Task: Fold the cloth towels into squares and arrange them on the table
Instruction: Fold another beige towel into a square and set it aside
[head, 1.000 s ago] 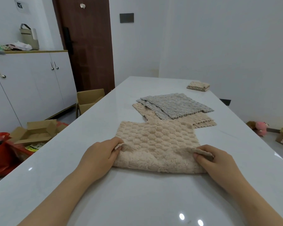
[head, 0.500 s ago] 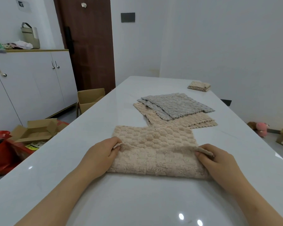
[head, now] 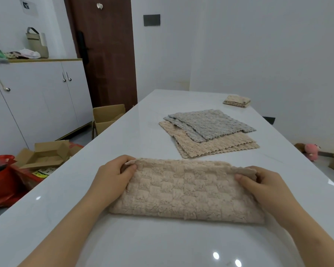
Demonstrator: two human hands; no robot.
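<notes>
- Head view: the beige towel (head: 185,191) lies on the white table (head: 143,243), close to the person. It is now doubled into a long band, and the far half that was exposed a second ago has been covered.
- The folded-over corners are pinched by the left hand (head: 112,178) and the right hand (head: 266,187).
- The first fold is judged complete, and a crosswise fold is still required.
- The stack of unfolded towels (head: 210,132) is left beyond.

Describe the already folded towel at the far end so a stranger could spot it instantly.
Start at the white table. Follow its right edge toward the far end, past the flat pile of grey and beige towels. The folded towel sits there alone: a small thick beige square, unlike the spread-out ones.
</notes>
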